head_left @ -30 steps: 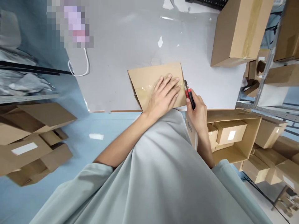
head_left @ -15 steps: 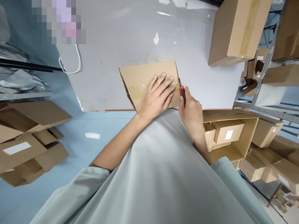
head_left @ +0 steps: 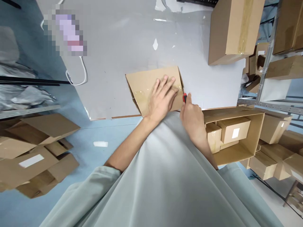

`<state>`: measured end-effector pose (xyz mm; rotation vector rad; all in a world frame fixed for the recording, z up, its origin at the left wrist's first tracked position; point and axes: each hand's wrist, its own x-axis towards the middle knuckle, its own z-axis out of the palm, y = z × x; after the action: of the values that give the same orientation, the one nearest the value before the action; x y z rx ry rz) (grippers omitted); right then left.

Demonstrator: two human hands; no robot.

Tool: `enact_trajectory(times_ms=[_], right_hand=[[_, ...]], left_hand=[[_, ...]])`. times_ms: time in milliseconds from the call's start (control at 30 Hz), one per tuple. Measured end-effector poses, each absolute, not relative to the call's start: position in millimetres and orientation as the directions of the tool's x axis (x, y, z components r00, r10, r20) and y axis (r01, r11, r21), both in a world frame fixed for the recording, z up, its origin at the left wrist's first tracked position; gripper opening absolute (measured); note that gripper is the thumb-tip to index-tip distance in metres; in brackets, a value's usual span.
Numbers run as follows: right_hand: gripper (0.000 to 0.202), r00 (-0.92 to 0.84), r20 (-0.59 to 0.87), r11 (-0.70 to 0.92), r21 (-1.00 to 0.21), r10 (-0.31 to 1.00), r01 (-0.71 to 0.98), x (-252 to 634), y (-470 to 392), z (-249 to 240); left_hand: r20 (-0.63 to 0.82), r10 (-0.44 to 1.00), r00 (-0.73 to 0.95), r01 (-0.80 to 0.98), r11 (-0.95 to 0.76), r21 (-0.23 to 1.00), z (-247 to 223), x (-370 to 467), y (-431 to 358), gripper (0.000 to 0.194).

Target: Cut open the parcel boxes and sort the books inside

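Observation:
A cardboard box (head_left: pixel 142 80) with clear tape across its top lies at the near edge of the table, close to my body. My left hand (head_left: pixel 162 96) rests on the box's top with its fingers spread. In my right hand (head_left: pixel 192 115) is a red and black box cutter (head_left: pixel 185 97), its tip at the right side of the box. The cutter's handle is partly covered by my fingers, and I cannot see how deep the blade sits.
A tall taped carton (head_left: pixel 236 31) stands on the grey table (head_left: pixel 106 56) at the back right. Below the table's right edge, an open carton (head_left: pixel 257 134) holds smaller boxes. Flattened and open cartons (head_left: pixel 52 126) lie at left. A white cable (head_left: pixel 85 74) hangs over the left edge.
The view has shifted a little. My right hand and the box cutter have moved slightly toward me along the box's right side. My left hand stays on the top.

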<state>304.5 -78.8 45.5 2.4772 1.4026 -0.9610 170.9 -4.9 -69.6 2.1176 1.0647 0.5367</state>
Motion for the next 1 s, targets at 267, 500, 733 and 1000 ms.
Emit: enact_trajectory(times_ms=[267, 500, 733, 1000], right_hand=[[0.064, 0.358, -0.606, -0.566, -0.19, 0.71, 0.802, 300.6, -97.3, 50.5], [0.06, 0.333, -0.608, -0.577, -0.259, 0.72, 0.775, 316.1, -108.4, 61.4], [0.05, 0.575, -0.319, -0.658, -0.385, 0.753, 0.648, 396.5, -104.8, -41.9], [0.039, 0.685, -0.479, -0.818, -0.136, 0.548, 0.559, 420.5, -65.8, -204.1]], left_hand=[[0.061, 0.822, 0.566, 0.528, -0.419, 0.738, -69.7, 168.3, -9.4, 0.043], [0.067, 0.832, 0.551, 0.54, -0.417, 0.731, -64.9, 163.0, -5.5, 0.042], [0.158, 0.976, 0.15, 0.733, -0.216, 0.645, -67.1, 90.0, -20.7, 0.062], [-0.009, 0.994, -0.106, 0.747, 0.085, 0.66, -112.7, -17.7, -14.9, 0.08]])
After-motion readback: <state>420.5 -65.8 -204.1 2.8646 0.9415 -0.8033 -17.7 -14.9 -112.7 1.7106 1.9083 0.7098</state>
